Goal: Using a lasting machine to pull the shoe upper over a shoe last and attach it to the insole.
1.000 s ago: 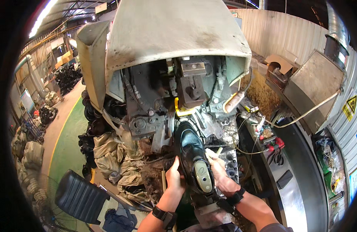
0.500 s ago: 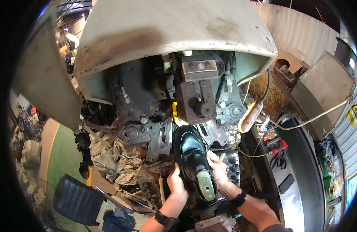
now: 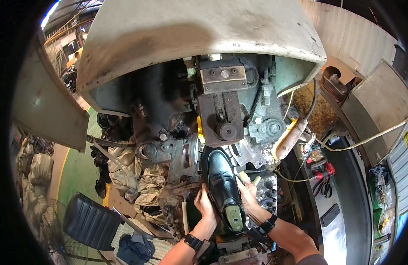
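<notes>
A black leather shoe (image 3: 221, 174) sits on a green shoe last (image 3: 234, 216), its toe pointing away from me and close to the machine's dark metal block (image 3: 219, 117). My left hand (image 3: 205, 204) is closed against the left side of the shoe, some of its fingers hidden underneath. On the opposite side my right hand (image 3: 249, 198) grips the shoe, thumb along its edge. Pale rod-like pieces (image 3: 244, 177) show just beyond the right fingers. A yellow part (image 3: 200, 129) stands beside the block, left of the toe.
A large worn hood (image 3: 199, 26) overhangs the machine. At right hang a wooden-coloured handled device (image 3: 290, 139) and its cable. Beyond it a bench strip holds a red tool (image 3: 328, 168) and a dark phone-like slab (image 3: 330, 215). A black chair (image 3: 90, 221) and crumpled sacks (image 3: 124, 172) are left.
My view has shifted a little. The shoe appears slightly lower and turned, showing more of its upper, with its toe just in front of the block. Both hands keep their hold.
</notes>
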`<state>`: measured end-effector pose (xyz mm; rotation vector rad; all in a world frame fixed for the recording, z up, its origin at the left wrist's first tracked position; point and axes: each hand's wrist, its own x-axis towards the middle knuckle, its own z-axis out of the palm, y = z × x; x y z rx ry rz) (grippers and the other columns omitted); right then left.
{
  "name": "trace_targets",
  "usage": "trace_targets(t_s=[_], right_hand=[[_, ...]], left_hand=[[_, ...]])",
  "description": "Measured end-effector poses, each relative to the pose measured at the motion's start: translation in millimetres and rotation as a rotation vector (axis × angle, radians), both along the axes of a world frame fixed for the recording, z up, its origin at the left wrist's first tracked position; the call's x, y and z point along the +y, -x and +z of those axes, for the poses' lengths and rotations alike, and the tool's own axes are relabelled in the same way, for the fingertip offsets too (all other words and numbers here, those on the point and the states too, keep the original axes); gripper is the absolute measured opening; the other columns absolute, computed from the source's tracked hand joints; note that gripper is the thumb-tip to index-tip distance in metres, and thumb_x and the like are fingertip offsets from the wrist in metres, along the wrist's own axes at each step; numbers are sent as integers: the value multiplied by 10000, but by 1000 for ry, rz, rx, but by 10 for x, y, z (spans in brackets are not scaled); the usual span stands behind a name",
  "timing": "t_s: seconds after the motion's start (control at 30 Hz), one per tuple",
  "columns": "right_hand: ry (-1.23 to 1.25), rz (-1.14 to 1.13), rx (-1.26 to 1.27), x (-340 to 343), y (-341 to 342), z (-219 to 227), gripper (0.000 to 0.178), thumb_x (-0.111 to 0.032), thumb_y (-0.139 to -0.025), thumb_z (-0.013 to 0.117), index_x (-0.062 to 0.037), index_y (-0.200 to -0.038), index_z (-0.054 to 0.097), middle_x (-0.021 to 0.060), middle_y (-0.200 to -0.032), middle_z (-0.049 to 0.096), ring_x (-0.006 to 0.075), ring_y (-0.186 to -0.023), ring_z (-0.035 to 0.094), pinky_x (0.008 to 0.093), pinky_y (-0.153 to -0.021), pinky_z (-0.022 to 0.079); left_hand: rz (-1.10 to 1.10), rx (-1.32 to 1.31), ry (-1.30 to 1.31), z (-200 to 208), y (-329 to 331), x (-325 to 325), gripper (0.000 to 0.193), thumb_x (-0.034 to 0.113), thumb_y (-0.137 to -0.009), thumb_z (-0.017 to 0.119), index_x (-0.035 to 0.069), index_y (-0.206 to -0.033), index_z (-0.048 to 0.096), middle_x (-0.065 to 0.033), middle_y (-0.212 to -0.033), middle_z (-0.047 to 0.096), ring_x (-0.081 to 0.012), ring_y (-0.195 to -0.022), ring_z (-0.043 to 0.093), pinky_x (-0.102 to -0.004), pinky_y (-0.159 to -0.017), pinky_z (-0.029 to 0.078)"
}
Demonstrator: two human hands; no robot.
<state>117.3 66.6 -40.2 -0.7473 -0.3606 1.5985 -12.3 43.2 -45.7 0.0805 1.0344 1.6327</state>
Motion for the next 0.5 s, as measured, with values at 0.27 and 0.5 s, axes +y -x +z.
trace_targets(t_s=[0.27, 0.5], right_hand=[[54, -2, -14, -76, -3, 116, 188, -119, -996, 698, -74, -1172, 651, 53, -1026, 722, 168, -843, 715, 311, -703, 614], [125, 211, -369, -200, -540, 153, 476, -205, -1057, 606, -3, -1446, 418, 139, -1117, 712, 221, -882, 721, 316, -790, 612]], left_hand=[[-61, -95, 30, 81, 38, -2, 361, 296, -1060, 602, -45, -1126, 702, -111, -1071, 742, -206, -867, 715, -347, -768, 593], [-14, 618, -130, -303, 762, -254, 316, 260, -1056, 618, -19, -1191, 676, -62, -1037, 705, -173, -990, 661, -296, -917, 513]])
